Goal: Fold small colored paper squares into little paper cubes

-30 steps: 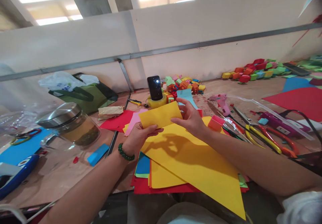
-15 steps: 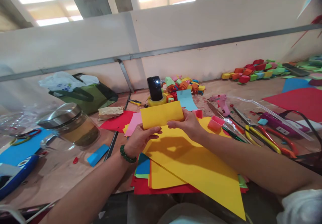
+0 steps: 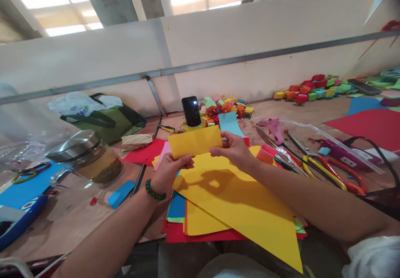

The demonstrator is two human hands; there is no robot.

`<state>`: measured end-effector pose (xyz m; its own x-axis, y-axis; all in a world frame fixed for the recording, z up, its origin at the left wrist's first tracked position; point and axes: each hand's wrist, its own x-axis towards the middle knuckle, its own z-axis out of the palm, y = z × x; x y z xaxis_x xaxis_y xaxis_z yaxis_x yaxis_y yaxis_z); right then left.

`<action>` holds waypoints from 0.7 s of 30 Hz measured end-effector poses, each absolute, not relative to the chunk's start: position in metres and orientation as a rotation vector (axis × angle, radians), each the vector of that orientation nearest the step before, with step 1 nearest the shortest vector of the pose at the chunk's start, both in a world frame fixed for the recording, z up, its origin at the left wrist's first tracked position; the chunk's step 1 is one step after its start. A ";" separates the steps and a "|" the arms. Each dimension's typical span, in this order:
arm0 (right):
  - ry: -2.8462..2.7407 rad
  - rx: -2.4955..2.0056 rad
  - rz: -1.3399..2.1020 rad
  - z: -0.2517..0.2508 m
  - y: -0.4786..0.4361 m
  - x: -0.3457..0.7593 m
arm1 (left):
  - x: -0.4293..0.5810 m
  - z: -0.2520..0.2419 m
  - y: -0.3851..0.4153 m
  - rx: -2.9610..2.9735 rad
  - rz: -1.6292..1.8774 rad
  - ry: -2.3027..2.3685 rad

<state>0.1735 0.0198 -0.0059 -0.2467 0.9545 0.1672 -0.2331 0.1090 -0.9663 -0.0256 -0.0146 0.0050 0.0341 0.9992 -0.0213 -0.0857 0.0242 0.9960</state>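
A small yellow paper strip (image 3: 196, 141) is held up above the paper stack, its long side running left to right. My left hand (image 3: 175, 167) pinches its lower left part, thumb on the near face. At its right end, my right hand (image 3: 233, 149) grips it between thumb and fingers. Large yellow sheets (image 3: 237, 203) lie beneath both hands, on top of red, blue and green sheets. A light blue paper piece (image 3: 230, 122) lies just behind the strip, near a black phone (image 3: 191, 110) standing upright.
Left are a glass jug (image 3: 96, 161), a green bag (image 3: 109, 122) and a blue strip (image 3: 121, 194). Right are a pink glue gun (image 3: 273, 130), scissors (image 3: 312, 157) and pliers (image 3: 346, 172). Colourful paper cubes (image 3: 229, 106) are heaped behind.
The yellow strip and both hands have shifted slightly left. My right fingers have moved a little on the strip's right end, and the view has moved slightly.
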 end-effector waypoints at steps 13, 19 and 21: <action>-1.511 -0.665 1.352 -0.007 0.025 0.181 | -0.063 0.003 0.002 0.963 0.999 0.789; -1.772 -0.582 1.256 -0.014 0.022 0.182 | -0.063 0.004 -0.005 1.121 0.590 0.655; -1.832 -0.563 1.224 -0.013 0.023 0.184 | -0.064 0.007 -0.005 1.123 0.572 0.612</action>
